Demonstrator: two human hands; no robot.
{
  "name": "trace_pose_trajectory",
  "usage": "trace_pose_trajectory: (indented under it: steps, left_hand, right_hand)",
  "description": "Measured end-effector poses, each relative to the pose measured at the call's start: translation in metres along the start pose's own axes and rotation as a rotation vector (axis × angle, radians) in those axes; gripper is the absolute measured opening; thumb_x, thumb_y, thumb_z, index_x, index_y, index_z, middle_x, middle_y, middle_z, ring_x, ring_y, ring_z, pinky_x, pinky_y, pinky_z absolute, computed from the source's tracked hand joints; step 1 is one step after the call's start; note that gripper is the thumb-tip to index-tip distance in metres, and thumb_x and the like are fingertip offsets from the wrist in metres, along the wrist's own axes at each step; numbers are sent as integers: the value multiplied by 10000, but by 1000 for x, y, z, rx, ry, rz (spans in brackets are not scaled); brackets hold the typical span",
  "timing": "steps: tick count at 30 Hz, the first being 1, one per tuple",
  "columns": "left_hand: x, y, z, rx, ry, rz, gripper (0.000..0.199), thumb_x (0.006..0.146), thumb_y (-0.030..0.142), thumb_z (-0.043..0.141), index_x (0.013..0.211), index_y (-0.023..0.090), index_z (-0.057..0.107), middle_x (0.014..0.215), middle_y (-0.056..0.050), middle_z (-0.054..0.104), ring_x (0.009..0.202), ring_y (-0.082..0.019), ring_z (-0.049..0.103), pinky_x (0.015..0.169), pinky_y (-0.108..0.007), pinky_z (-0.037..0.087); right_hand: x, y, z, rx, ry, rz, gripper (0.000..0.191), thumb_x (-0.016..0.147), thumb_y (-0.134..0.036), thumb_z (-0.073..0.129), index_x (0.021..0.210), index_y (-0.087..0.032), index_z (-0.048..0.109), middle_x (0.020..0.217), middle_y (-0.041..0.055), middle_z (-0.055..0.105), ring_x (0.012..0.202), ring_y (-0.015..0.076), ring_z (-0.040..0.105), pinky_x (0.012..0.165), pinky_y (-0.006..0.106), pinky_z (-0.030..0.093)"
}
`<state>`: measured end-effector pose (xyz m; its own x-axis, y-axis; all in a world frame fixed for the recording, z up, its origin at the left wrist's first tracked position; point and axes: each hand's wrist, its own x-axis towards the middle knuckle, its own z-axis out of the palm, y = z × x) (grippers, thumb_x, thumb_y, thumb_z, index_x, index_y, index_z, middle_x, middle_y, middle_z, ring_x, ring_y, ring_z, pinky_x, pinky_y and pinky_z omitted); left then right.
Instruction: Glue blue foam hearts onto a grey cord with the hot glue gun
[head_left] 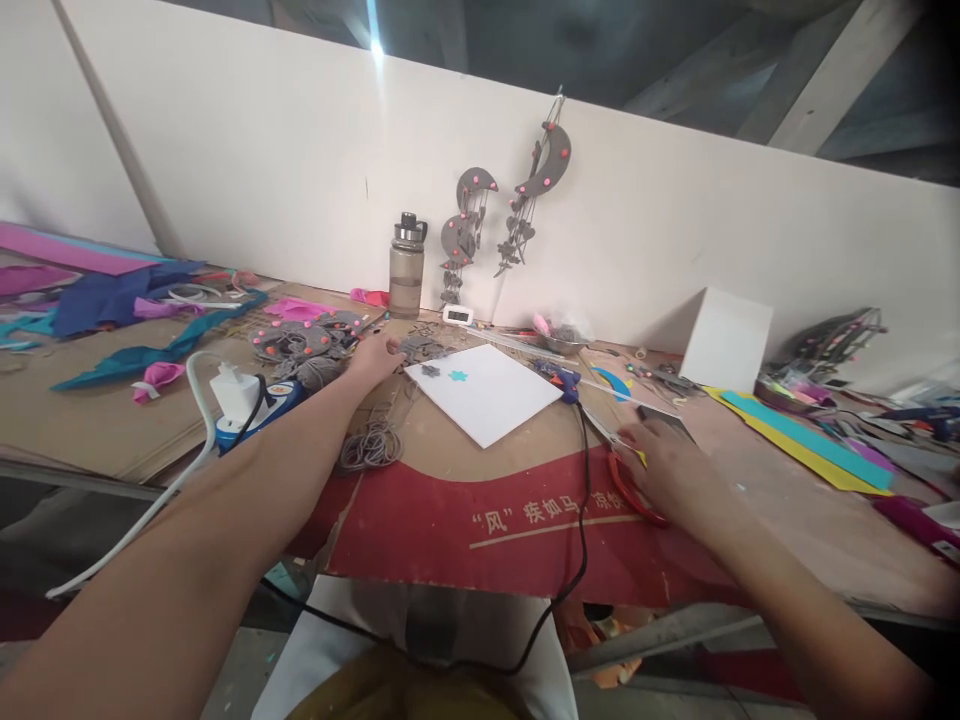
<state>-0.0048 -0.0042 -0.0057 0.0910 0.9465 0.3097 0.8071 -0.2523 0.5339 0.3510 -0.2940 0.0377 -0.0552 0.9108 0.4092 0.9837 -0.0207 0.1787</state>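
White board (487, 400) between outstretched hands (373, 364) (664, 465)

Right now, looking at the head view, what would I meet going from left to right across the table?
Dark blue cloth, white plug, your left hand, flat white board, blue glue gun, your right hand at the red-handled scissors, teal strip.

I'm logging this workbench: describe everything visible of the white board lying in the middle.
The white board is thin, four-sided and smooth-looking; its material is unclear. It lies flat on the cardboard, one corner toward the camera. On it, near the left corner, lie a grey flower-shaped cutout and a turquoise one. A blue glue gun sits by its right corner.
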Motion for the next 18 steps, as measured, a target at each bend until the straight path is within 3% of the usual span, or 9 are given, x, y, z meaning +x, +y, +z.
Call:
trace_pose_trajectory:
  steps: [4, 6, 8, 12, 15, 18]
  left_hand:
    - [-1, 0, 1, 5, 10, -2, 335, 775, 308, 620, 1051, 125, 672, 1013, -94, 723, 940, -223, 660, 830, -283, 491]
    - [-3, 1, 0, 10, 10, -2, 329, 776, 299, 616, 1048, 123, 674, 1013, -95, 723, 935, -221, 658, 827, -284, 489]
    - [-5, 3, -2, 14, 15, -1, 315, 780, 306, 612, 1031, 130, 683, 1013, -94, 723, 930, -217, 655, 825, -278, 484]
    - [-9, 11, -7, -36, 69, 16, 305, 841, 351, 526, 955, 137, 711, 970, -92, 731, 893, -205, 653, 809, -274, 473]
    - [-9, 17, -10, -42, 121, 88, 341, 865, 364, 474, 925, 132, 717, 929, -89, 731, 847, -198, 646, 776, -278, 463]
    - [-8, 19, -8, -29, 70, 145, 374, 860, 428, 477, 917, 152, 723, 906, -76, 730, 813, -193, 638, 737, -273, 455]
  right_hand:
    - [47, -52, -14, 394, 30, -216, 412, 982, -410, 353, 1257, -165, 535, 1243, 124, 614, 1183, 228, 555, 1021, 391, 438]
    - [68, -76, -5, 424, -30, -338, 519, 986, -443, 316, 1382, -131, 441, 1411, 134, 502, 1333, 224, 433, 1127, 401, 343]
    - [88, -91, 13, 398, -131, -362, 611, 980, -486, 300, 1444, -95, 368, 1512, 154, 372, 1424, 247, 299, 1177, 428, 261]
    - [121, -97, 52, 319, -299, -309, 686, 974, -510, 278, 1461, -27, 319, 1557, 199, 252, 1462, 285, 191, 1182, 478, 234]
    - [134, -95, 64, 331, -270, -251, 622, 983, -462, 286, 1415, -28, 394, 1501, 204, 369, 1420, 264, 308, 1174, 420, 271]
    - [133, -99, 64, 364, -234, -275, 634, 984, -472, 267, 1405, -21, 410, 1477, 199, 407, 1394, 257, 356, 1173, 384, 276]
